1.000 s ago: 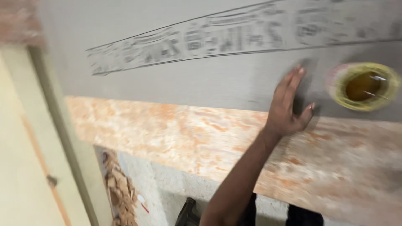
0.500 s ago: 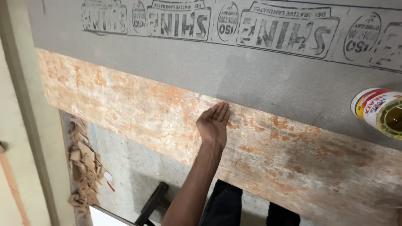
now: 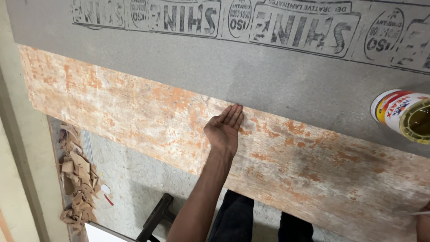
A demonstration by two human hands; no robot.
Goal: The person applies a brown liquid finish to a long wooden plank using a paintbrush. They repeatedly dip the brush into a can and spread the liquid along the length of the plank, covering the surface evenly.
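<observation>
A grey laminate sheet, printed side up, lies on an orange-stained wooden board. My left hand rests on the board with its fingers straight and together. The fingertips touch the sheet's near edge, the palm is turned sideways, and it holds nothing. At the bottom right corner only a sliver of my right hand shows, beside a thin pale line. What it does is cut off by the frame.
An open round can with yellowish liquid lies on the grey sheet at the right edge. Below the board, a heap of wood scraps sits on the speckled floor at left, beside a black bar and my dark trousers.
My left hand left the grey sheet near the can, moved left and down to the sheet's edge, and turned from flat to sideways. The view swung and steadied.
</observation>
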